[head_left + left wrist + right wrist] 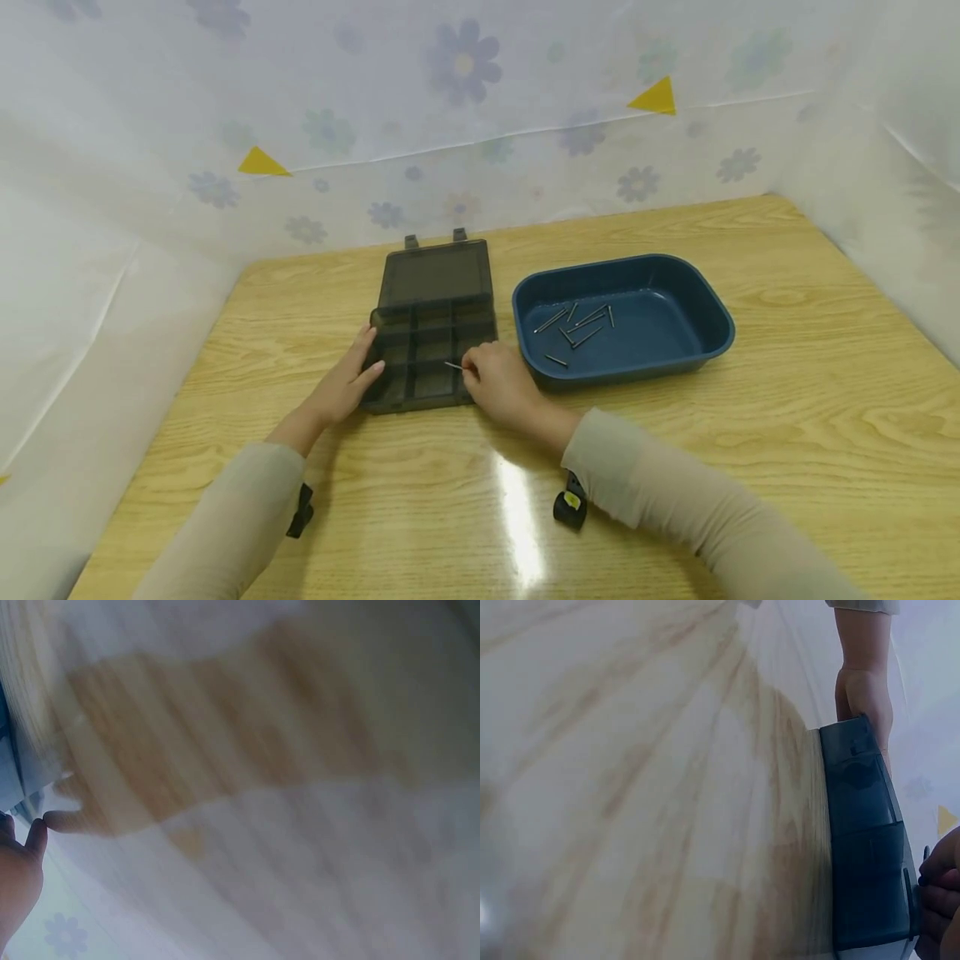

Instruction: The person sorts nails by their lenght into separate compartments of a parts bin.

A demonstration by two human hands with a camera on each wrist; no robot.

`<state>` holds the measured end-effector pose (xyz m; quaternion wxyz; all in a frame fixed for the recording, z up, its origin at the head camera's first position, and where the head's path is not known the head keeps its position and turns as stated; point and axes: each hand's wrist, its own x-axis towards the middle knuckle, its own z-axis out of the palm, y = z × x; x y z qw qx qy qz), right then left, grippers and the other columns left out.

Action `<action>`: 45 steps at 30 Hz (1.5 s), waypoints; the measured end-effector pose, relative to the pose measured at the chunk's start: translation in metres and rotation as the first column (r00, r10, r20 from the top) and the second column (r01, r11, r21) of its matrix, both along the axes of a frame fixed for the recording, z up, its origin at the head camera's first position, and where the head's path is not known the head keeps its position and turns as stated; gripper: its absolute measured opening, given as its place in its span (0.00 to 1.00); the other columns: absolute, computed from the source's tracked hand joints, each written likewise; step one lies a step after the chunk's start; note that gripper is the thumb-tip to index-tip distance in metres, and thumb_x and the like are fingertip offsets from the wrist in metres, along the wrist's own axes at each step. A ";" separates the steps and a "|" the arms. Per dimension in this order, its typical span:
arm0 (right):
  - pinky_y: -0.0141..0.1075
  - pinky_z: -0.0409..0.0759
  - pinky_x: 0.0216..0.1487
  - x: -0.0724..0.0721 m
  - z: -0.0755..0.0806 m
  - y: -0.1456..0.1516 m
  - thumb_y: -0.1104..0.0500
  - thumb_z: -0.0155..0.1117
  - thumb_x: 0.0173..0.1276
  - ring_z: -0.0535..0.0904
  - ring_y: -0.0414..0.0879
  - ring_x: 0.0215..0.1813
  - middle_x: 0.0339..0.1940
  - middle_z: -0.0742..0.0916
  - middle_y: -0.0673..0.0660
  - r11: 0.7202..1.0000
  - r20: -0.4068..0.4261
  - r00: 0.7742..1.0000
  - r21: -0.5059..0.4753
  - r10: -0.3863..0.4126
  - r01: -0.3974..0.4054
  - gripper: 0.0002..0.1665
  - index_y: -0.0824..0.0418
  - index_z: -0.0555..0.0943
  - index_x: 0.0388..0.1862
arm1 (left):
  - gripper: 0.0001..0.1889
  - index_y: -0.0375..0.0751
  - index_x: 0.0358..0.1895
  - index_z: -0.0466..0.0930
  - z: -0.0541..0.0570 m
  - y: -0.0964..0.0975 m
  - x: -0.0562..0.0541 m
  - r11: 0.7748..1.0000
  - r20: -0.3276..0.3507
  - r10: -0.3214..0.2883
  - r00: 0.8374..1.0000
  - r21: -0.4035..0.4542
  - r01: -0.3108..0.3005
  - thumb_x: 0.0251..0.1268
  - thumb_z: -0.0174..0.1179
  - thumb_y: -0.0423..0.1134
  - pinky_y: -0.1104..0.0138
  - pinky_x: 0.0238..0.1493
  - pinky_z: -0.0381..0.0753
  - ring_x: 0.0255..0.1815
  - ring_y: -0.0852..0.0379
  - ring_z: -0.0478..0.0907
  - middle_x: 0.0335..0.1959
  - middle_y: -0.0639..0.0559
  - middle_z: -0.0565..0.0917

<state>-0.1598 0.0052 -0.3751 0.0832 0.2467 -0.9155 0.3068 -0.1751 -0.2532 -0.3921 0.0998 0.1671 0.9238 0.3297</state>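
Observation:
A dark translucent compartment box (pixel 431 364) lies on the table with its hinged lid (pixel 435 275) laid back. My left hand (pixel 341 385) grips the box's left edge, its thumb over the rim; in the right wrist view that hand (pixel 866 697) is at the box's far end. Between thumb and finger, my right hand (pixel 498 383) pinches a thin metal nail (pixel 453 365) above the front row of compartments. Only part of the nail shows; the fingers hide the rest. A blue bin (pixel 705 333) right of the box holds several loose nails (pixel 588 336).
The wood-grain table (pixel 795 400) carries both containers. White flower-patterned sheeting (pixel 465 133) with yellow triangles (pixel 656 97) rises behind it and along both sides. The bin's left wall stands close to the right hand.

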 end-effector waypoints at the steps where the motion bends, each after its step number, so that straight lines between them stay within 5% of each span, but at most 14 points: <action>1: 0.35 0.70 0.36 0.000 0.000 0.000 0.65 0.58 0.55 0.73 0.45 0.31 0.25 0.80 0.52 1.000 -0.019 1.000 0.005 -0.008 0.008 0.03 0.61 0.80 0.27 | 0.31 0.40 0.67 0.31 0.000 0.000 0.000 1.000 0.000 -0.001 1.000 0.002 0.001 0.69 0.36 0.46 0.49 0.60 0.37 0.66 0.48 0.30 0.67 0.45 0.31; 10: 0.36 0.67 0.37 0.001 -0.004 -0.001 0.65 0.59 0.50 0.72 0.47 0.28 0.21 0.80 0.53 0.995 -0.158 0.985 0.063 -0.064 0.074 0.03 0.62 0.79 0.21 | 0.31 0.40 0.67 0.31 0.001 -0.001 -0.001 1.000 0.001 -0.002 1.000 0.012 0.002 0.69 0.35 0.46 0.48 0.60 0.37 0.66 0.47 0.30 0.67 0.45 0.31; 19: 0.36 0.66 0.38 0.001 -0.007 -0.002 0.64 0.60 0.47 0.72 0.47 0.28 0.20 0.82 0.52 0.986 -0.184 0.979 0.125 -0.086 0.110 0.04 0.60 0.81 0.19 | 0.32 0.40 0.67 0.31 0.002 0.000 0.000 1.000 0.007 0.001 1.000 0.010 -0.001 0.69 0.35 0.47 0.49 0.60 0.37 0.66 0.48 0.30 0.67 0.45 0.31; 30: 0.38 0.65 0.40 0.000 -0.006 -0.003 0.62 0.62 0.50 0.72 0.47 0.30 0.22 0.83 0.50 0.991 -0.119 0.989 0.097 -0.085 0.097 0.03 0.59 0.82 0.21 | 0.31 0.40 0.67 0.31 0.001 0.000 0.000 1.000 0.007 0.004 1.000 0.002 -0.004 0.69 0.36 0.45 0.48 0.60 0.37 0.66 0.47 0.30 0.67 0.45 0.31; 39: 0.42 0.65 0.46 0.000 -0.006 -0.001 0.62 0.61 0.54 0.74 0.47 0.36 0.30 0.83 0.51 0.999 0.010 1.000 -0.039 -0.024 0.025 0.04 0.59 0.81 0.30 | 0.32 0.41 0.67 0.32 0.001 0.000 0.000 1.000 -0.001 0.009 1.000 -0.002 -0.009 0.68 0.36 0.47 0.47 0.60 0.38 0.66 0.46 0.31 0.67 0.44 0.32; 45: 0.35 0.71 0.45 0.003 -0.002 0.001 0.62 0.59 0.58 0.75 0.45 0.43 0.37 0.82 0.52 0.988 0.103 0.993 -0.152 0.053 -0.037 0.08 0.61 0.80 0.37 | 0.32 0.41 0.67 0.32 0.001 0.000 0.000 1.000 0.001 0.006 1.000 -0.004 -0.006 0.68 0.36 0.47 0.48 0.60 0.37 0.66 0.46 0.31 0.67 0.43 0.32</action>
